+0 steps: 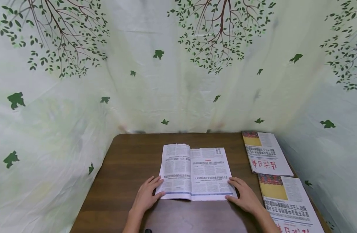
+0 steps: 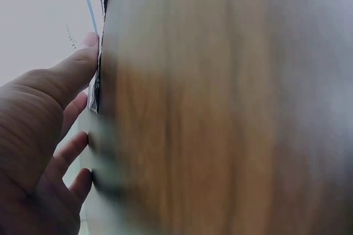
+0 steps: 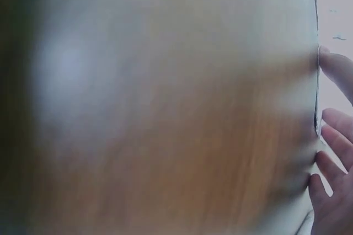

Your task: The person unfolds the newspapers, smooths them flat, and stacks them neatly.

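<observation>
An open newspaper (image 1: 209, 171) lies flat on the brown table, its centre fold running away from me. At its lower left corner rests my left hand (image 1: 147, 193), thumb on the page and fingertips along the left edge. My right hand (image 1: 245, 195) touches the lower right corner in the same way, fingers spread and relaxed. The left wrist view shows the left thumb (image 2: 83, 61) lying over the paper's edge, the other fingers beyond it. In the right wrist view the right hand's fingers (image 3: 337, 130) sit along the paper's edge.
Two folded newspapers with red headlines lie along the table's right side, the far one (image 1: 267, 158) just beyond the near one (image 1: 289, 204). The wooden table (image 1: 129, 155) meets a leaf-printed curtain (image 1: 190, 97) at the back. A small dark object (image 1: 148, 230) shows at the near edge.
</observation>
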Demonstrator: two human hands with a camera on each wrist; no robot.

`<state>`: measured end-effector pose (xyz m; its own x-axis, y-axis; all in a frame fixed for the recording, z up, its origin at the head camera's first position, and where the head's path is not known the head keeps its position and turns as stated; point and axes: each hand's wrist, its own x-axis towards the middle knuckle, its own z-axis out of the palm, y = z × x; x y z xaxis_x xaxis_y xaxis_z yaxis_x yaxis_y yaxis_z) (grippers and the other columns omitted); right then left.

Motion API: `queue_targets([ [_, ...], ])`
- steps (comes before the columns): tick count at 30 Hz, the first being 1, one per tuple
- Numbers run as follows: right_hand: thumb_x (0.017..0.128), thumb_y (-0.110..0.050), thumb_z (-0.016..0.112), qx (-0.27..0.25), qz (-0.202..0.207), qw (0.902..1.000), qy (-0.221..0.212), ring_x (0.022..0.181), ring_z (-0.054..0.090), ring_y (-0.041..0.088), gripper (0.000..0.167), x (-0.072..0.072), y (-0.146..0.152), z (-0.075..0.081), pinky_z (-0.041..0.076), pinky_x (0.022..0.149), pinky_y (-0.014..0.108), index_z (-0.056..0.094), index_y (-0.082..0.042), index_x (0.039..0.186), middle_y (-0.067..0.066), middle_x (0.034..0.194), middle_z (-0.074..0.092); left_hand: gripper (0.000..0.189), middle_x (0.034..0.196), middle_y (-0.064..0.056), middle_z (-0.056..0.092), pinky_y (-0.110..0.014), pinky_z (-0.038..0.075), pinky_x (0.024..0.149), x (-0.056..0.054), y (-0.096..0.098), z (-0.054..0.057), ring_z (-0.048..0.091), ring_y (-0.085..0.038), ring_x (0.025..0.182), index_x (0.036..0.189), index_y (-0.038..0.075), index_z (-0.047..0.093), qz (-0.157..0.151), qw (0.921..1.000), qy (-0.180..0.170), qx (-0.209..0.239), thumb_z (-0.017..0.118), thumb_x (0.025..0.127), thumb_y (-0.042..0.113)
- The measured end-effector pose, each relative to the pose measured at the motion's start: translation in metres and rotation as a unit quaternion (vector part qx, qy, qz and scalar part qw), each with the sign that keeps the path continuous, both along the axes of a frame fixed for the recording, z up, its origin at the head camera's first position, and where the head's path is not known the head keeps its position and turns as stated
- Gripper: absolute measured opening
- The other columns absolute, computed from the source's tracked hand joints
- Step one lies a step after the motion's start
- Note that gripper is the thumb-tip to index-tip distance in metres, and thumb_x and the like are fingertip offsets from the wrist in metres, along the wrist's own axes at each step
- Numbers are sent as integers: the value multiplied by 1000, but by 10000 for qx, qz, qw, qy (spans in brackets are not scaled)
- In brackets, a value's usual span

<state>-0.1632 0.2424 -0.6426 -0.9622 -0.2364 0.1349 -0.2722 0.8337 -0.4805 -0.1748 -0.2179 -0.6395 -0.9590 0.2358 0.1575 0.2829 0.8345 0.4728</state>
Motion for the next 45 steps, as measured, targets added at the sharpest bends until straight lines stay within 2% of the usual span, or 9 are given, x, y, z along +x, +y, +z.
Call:
queue_targets([
  [10, 84, -57, 79, 68, 32, 10000, -61, 139, 50, 38, 76, -1, 5, -1, 45, 109, 58, 63, -8, 139, 10, 148, 57, 61, 154, -2, 56, -66, 33, 115, 6, -15, 6, 42, -38, 148, 142, 18, 64, 214, 9992, -343, -37, 81, 87, 39],
  [20, 84, -61, 77, 129, 9, 9999, -94, 139, 51, 37, 77, -1, 5, -2, 45, 109, 57, 63, -9, 139, 9, 148, 57, 63, 153, -1, 56, -66, 35, 114, 12, -19, 3, 41, -36, 149, 141, 19, 65, 349, 9986, -398, -88, 83, 85, 42],
  [27, 83, -62, 78, 98, -89, 9998, -139, 139, 50, 38, 77, 1, 6, 0, 45, 108, 58, 63, -11, 139, 10, 148, 56, 64, 150, -3, 58, -61, 39, 114, 13, -23, 3, 43, -36, 147, 137, 16, 68, 237, 9991, -299, 161, 87, 81, 39],
  [31, 83, -59, 79, -81, -74, 9997, -202, 140, 49, 40, 77, 2, 6, 1, 44, 109, 60, 62, -9, 140, 12, 149, 55, 68, 150, -5, 58, -60, 40, 113, 13, -26, 3, 44, -38, 146, 136, 13, 68, 62, 9995, -220, 223, 89, 77, 42],
  [34, 84, -58, 79, -149, -54, 9996, -249, 141, 48, 41, 78, 3, 6, 1, 44, 109, 60, 61, -8, 141, 13, 150, 54, 71, 151, -4, 58, -61, 40, 113, 14, -27, 4, 43, -38, 146, 135, 12, 69, 26, 9992, -298, 280, 90, 75, 46],
  [40, 84, -59, 79, -201, -78, 9993, -308, 142, 47, 41, 78, 5, 5, -1, 43, 110, 61, 60, -9, 142, 13, 151, 53, 67, 152, -3, 58, -62, 40, 112, 14, -28, 5, 42, -38, 147, 131, 14, 72, 172, 9976, -543, 395, 89, 75, 48],
  [45, 84, -55, 80, -322, -67, 9990, -315, 143, 45, 43, 76, 6, 3, -2, 41, 110, 62, 60, -8, 141, 14, 151, 53, 54, 148, -2, 61, -62, 42, 111, 14, -28, 5, 45, -37, 145, 123, 17, 77, 295, 9975, -477, 423, 89, 76, 42],
])
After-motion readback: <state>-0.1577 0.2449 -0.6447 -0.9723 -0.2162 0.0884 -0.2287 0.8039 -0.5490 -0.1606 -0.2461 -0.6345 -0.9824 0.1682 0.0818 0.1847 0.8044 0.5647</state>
